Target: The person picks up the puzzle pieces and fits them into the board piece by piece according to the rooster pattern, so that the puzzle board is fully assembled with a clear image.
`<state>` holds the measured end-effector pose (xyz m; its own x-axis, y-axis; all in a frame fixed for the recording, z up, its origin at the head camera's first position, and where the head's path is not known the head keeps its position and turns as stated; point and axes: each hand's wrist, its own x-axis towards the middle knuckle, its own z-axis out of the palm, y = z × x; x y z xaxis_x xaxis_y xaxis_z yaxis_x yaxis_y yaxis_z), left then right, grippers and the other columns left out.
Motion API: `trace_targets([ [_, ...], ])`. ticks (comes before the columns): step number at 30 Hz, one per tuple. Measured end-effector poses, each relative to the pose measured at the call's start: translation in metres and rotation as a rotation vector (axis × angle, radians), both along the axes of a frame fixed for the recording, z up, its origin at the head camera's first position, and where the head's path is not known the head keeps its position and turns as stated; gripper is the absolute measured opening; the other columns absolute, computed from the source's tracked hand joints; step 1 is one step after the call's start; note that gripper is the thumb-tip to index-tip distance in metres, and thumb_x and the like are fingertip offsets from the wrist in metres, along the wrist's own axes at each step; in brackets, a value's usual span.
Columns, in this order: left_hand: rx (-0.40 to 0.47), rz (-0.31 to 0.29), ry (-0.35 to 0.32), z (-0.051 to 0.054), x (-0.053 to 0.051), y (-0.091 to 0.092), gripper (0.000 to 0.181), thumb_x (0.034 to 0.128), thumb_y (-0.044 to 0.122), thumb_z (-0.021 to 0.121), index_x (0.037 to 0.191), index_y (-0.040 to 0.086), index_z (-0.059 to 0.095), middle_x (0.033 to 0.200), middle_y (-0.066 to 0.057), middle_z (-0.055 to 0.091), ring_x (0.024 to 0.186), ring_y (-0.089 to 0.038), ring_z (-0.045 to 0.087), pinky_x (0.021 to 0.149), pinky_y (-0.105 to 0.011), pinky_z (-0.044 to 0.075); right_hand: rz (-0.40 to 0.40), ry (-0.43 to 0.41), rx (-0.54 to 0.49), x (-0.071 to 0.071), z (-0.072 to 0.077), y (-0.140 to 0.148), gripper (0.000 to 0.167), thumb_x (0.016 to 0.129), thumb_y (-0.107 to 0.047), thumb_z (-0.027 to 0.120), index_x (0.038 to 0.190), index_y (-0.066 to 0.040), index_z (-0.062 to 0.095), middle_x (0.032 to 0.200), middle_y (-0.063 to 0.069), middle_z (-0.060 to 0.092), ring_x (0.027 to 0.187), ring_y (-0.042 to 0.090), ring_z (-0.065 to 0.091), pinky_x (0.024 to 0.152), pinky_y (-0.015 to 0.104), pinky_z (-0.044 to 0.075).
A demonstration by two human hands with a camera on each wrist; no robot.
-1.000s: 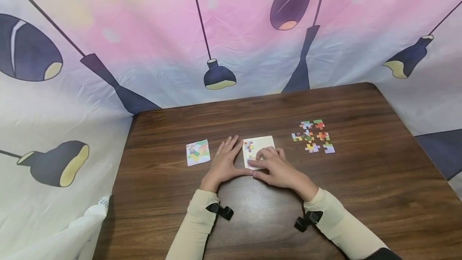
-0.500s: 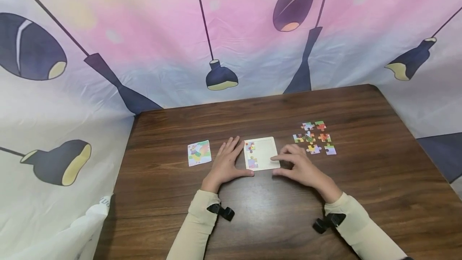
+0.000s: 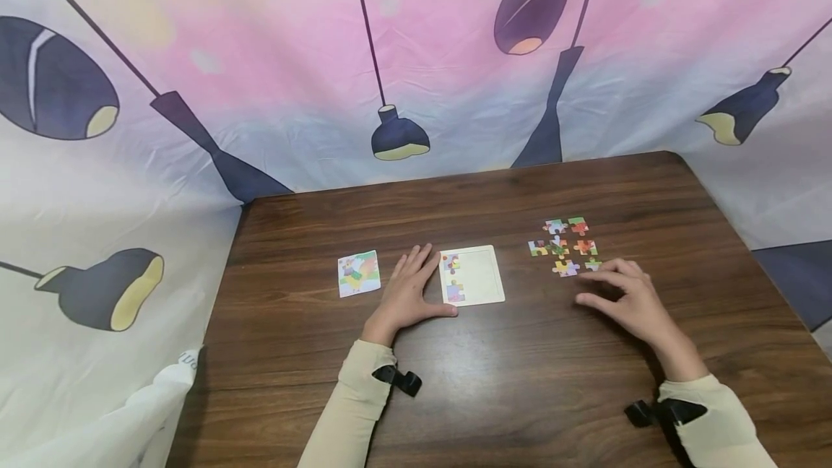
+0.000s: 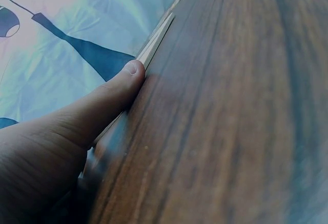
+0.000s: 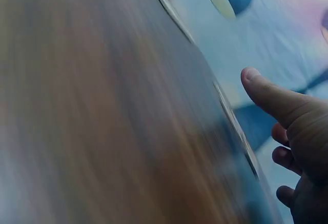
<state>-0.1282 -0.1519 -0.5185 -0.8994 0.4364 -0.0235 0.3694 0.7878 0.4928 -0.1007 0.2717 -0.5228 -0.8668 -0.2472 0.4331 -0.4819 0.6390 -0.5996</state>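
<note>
A pale square puzzle tray point(image 3: 477, 276) lies at the middle of the table, with one piece point(image 3: 451, 263) at its upper left and another point(image 3: 456, 291) at its lower left. My left hand point(image 3: 406, 296) rests flat with spread fingers along the tray's left side, its thumb at the near left corner; the left wrist view shows that thumb point(image 4: 110, 101) against the tray edge. Beside the loose pieces point(image 3: 557, 246), my right hand point(image 3: 630, 298) hovers with bent, parted fingers, partly covering the lowest right piece point(image 3: 592, 265). Nothing is visible between its thumb and fingers.
A square picture card point(image 3: 359, 274) lies left of my left hand. The brown wooden table point(image 3: 494, 396) ends at a printed cloth point(image 3: 312, 78) behind it and at both sides.
My right hand has moved off the tray to the right, over to the loose pieces, uncovering the tray's surface. My left hand has stayed at the tray's left side.
</note>
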Motion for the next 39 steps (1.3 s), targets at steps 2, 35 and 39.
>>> trace_targets([
  [2, -0.001, 0.001, -0.001, 0.0, 0.0, 0.0, 0.119, 0.0789, 0.065, 0.086, 0.168, 0.012, 0.028, 0.176, -0.01, 0.017, 0.163, -0.029, 0.007, 0.133, -0.046, 0.004, -0.034, -0.032, 0.014, -0.001, 0.001, 0.016, 0.044, 0.067, -0.004, 0.098, 0.109, -0.004, 0.082, 0.099, 0.006, 0.066, 0.1, 0.011, 0.046, 0.078, 0.041, 0.029],
  [35, 0.008, 0.003, -0.008, 0.002, 0.0, -0.001, 0.118, 0.079, 0.064, 0.086, 0.168, 0.012, 0.028, 0.176, -0.009, 0.017, 0.163, -0.028, 0.006, 0.133, -0.045, 0.003, -0.044, -0.167, 0.155, -0.02, 0.004, 0.039, 0.03, 0.087, -0.012, 0.088, 0.115, -0.003, 0.08, 0.102, 0.01, 0.062, 0.097, 0.032, 0.049, 0.077, 0.049, 0.025],
  [39, 0.016, 0.001, -0.018, 0.002, 0.001, 0.0, 0.118, 0.0789, 0.064, 0.086, 0.168, 0.013, 0.028, 0.176, -0.009, 0.016, 0.164, -0.027, 0.005, 0.133, -0.045, 0.002, -0.052, -0.141, 0.137, -0.015, 0.003, 0.036, 0.03, 0.086, -0.009, 0.088, 0.114, -0.003, 0.08, 0.099, 0.008, 0.062, 0.095, 0.029, 0.05, 0.077, 0.046, 0.025],
])
